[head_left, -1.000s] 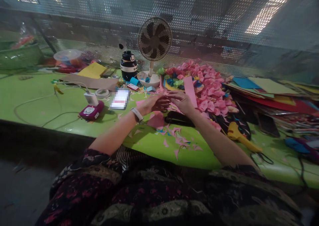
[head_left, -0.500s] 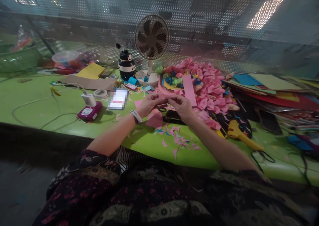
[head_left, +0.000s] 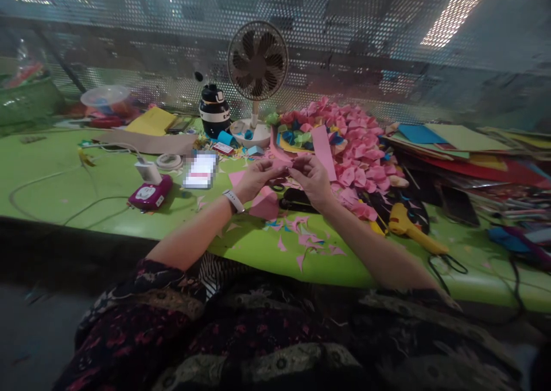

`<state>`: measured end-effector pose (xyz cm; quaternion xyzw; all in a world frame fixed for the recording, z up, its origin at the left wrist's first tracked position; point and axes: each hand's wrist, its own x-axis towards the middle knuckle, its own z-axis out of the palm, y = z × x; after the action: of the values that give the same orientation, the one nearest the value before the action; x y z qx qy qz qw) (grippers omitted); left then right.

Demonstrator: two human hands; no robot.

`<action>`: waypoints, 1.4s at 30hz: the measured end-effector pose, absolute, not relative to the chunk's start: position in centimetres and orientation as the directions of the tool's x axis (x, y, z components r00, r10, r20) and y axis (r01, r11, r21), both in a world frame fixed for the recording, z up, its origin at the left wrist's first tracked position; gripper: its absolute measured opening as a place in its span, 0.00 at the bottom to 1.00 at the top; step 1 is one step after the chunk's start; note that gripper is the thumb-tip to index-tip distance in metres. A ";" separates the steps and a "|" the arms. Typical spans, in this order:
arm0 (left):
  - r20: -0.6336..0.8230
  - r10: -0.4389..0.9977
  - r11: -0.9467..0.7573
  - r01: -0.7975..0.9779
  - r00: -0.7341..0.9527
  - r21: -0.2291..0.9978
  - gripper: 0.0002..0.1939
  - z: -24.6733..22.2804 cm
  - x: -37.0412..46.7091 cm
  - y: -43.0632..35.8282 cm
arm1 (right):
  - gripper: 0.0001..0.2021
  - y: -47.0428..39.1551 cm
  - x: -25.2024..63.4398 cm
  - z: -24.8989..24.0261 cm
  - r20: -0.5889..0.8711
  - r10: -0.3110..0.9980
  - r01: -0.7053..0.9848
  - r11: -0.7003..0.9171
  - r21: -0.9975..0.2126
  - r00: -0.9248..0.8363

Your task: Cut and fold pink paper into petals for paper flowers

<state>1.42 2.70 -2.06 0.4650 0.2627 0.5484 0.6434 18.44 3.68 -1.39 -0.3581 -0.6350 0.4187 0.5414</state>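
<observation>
Above the green table [head_left: 181,221], my left hand [head_left: 257,178] and my right hand [head_left: 313,179] meet with pinched fingertips. Between them is a small piece of pink paper [head_left: 281,163], largely covered by the fingers. Beneath my hands lie a pink paper piece [head_left: 264,205] and a dark object [head_left: 297,199], partly hidden by my right hand. A flat pink paper strip [head_left: 323,153] leans just beyond my right hand, against a large heap of folded pink paper pieces [head_left: 355,135]. Pink and blue paper scraps [head_left: 303,236] are scattered nearer my body.
At the back stand a fan [head_left: 257,64] and a black bottle [head_left: 214,112]. A phone [head_left: 200,170] and a purple box with a plugged-in charger [head_left: 150,194] lie left. On the right are a yellow glue gun [head_left: 408,227], a dark phone [head_left: 460,206] and stacked coloured sheets [head_left: 456,138].
The whole view has shifted slightly, so the table things appear a little further left and higher. Both hands keep their pinch on the pink paper, with only slight finger movement.
</observation>
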 end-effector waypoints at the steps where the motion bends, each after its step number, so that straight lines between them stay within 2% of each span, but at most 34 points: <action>1: 0.170 0.951 -0.033 -0.462 0.260 0.886 0.22 -2.0 1.4 2.7 | 0.22 3.7 18.4 -1.4 0.389 0.907 0.002 0.395 -0.919 -0.160; 13: 0.182 0.949 -0.056 -0.431 0.258 0.901 0.23 -2.2 1.4 2.9 | 0.22 3.3 18.4 -1.2 0.387 0.904 0.020 0.397 -0.918 -0.179; 19: 0.229 0.938 -0.112 -0.396 0.261 0.911 0.25 -2.2 1.2 2.8 | 0.17 2.8 18.7 -0.4 0.367 0.904 0.014 0.379 -0.925 -0.221; 24: 0.269 0.920 -0.160 -0.354 0.284 0.922 0.31 -2.0 1.3 2.6 | 0.15 3.1 18.8 -0.4 0.406 0.890 0.065 0.427 -0.902 -0.209; 30: 0.237 0.936 -0.151 -0.310 0.260 0.939 0.29 -1.9 1.2 2.6 | 0.18 3.9 19.1 -0.9 0.490 0.851 0.191 0.521 -0.832 -0.190; 36: 0.193 0.927 -0.128 -0.211 0.322 0.969 0.25 -1.2 0.4 2.6 | 0.19 4.2 19.6 -0.3 0.443 0.874 0.237 0.482 -0.844 -0.198; 42: 0.201 0.942 -0.129 -0.264 0.267 0.956 0.24 -1.1 0.6 2.5 | 0.23 3.7 19.2 0.0 0.348 0.885 0.190 0.416 -0.889 -0.310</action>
<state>0.65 2.47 -1.06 0.5435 0.3120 0.5186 0.5817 19.24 3.70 0.01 -0.3778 -0.7112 0.3864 0.4497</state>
